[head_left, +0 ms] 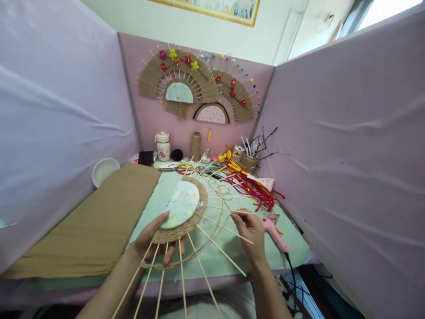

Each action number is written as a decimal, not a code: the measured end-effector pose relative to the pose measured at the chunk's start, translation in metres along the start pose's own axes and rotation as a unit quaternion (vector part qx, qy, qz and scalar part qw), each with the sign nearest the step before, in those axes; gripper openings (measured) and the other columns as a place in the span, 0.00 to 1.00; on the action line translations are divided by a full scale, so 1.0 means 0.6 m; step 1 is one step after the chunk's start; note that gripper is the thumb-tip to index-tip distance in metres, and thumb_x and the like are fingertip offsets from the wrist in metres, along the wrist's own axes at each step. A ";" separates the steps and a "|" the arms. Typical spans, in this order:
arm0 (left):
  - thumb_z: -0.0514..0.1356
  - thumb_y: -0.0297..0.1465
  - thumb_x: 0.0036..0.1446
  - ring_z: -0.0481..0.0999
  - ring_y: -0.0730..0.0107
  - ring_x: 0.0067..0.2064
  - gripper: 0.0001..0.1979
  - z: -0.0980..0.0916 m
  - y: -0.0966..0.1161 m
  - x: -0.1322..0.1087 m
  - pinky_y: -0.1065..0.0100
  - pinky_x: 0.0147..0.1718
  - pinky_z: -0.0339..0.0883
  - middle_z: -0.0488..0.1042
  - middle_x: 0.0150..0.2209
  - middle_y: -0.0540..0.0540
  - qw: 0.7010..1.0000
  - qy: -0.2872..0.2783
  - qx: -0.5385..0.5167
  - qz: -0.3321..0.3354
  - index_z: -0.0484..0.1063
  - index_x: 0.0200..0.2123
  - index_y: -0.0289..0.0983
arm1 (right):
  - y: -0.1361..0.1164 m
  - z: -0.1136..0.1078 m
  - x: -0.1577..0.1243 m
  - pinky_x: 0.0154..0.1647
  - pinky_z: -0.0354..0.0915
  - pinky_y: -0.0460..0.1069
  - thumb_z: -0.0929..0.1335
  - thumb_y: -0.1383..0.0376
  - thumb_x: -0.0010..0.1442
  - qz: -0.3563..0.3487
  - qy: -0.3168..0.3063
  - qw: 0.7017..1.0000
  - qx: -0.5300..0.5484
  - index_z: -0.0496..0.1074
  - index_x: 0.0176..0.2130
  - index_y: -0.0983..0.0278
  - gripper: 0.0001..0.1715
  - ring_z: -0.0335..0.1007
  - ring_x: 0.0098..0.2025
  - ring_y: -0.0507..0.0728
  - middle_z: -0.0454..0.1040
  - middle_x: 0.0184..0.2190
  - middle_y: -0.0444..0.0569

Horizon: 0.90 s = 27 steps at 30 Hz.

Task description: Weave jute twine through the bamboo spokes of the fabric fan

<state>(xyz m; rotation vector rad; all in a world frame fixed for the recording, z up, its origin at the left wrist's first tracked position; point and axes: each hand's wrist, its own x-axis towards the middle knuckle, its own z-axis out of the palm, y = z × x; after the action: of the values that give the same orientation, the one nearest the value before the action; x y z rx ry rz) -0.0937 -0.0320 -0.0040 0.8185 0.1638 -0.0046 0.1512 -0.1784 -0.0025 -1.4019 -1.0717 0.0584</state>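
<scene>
My left hand [151, 237] grips a half-round fan [182, 204] by its lower left side, thumb on the front and fingers behind. Pale blue floral cloth covers the fan's middle, and a band of woven twine [203, 204] edges it. Thin wooden sticks [221, 250] spread outward from this band like rays. A loose strand of twine [217, 228] curves across the sticks, apart from the woven band. At the right, my right hand [249, 232] is closed in a pinch on the twine, beside the stick tips. Its grip is partly hidden by the fingers.
Brown cardboard [99, 217] lies at the left near a white bowl [105, 172]. Red and yellow pipe cleaners [262, 192] and a corded pink glue gun [276, 235] lie to the right. A twine spool [196, 146] and a lidded jar [162, 147] stand behind; decorated fans [181, 66] hang above.
</scene>
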 end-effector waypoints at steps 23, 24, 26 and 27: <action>0.52 0.46 0.50 0.73 0.64 0.16 0.28 -0.043 -0.030 -0.007 0.68 0.17 0.68 0.77 0.19 0.35 0.996 0.079 0.031 -0.035 0.78 0.24 0.26 | -0.002 -0.018 0.004 0.27 0.56 0.47 0.69 0.59 0.57 -0.053 0.101 0.989 -0.095 0.70 0.25 0.63 0.13 0.59 0.24 0.51 0.67 0.21 0.42; 0.52 0.47 0.49 0.73 0.64 0.15 0.28 -0.044 -0.031 -0.006 0.68 0.16 0.67 0.76 0.18 0.35 0.995 0.090 0.034 -0.034 0.78 0.23 0.26 | -0.003 -0.024 0.006 0.27 0.56 0.47 0.69 0.60 0.57 -0.061 0.107 0.988 -0.097 0.69 0.25 0.63 0.12 0.59 0.24 0.51 0.67 0.21 0.42; 0.52 0.47 0.48 0.73 0.64 0.15 0.28 -0.043 -0.030 -0.005 0.69 0.14 0.66 0.76 0.18 0.35 0.992 0.112 0.044 -0.038 0.77 0.22 0.27 | -0.004 -0.036 0.009 0.27 0.56 0.47 0.69 0.61 0.57 -0.075 0.110 0.986 -0.102 0.70 0.26 0.63 0.11 0.60 0.24 0.51 0.67 0.21 0.42; 0.52 0.47 0.48 0.73 0.64 0.15 0.27 -0.040 -0.029 -0.006 0.70 0.14 0.65 0.76 0.17 0.35 0.991 0.121 0.049 -0.041 0.77 0.22 0.27 | -0.003 -0.042 0.011 0.27 0.57 0.47 0.69 0.61 0.57 -0.081 0.105 0.986 -0.105 0.70 0.27 0.63 0.10 0.60 0.25 0.51 0.68 0.22 0.42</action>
<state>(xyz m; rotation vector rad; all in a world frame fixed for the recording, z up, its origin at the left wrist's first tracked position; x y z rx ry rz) -0.1017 -0.0264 -0.0323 0.9085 0.4298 0.0100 0.1695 -0.1937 0.0077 -1.4658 -1.0336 -0.3223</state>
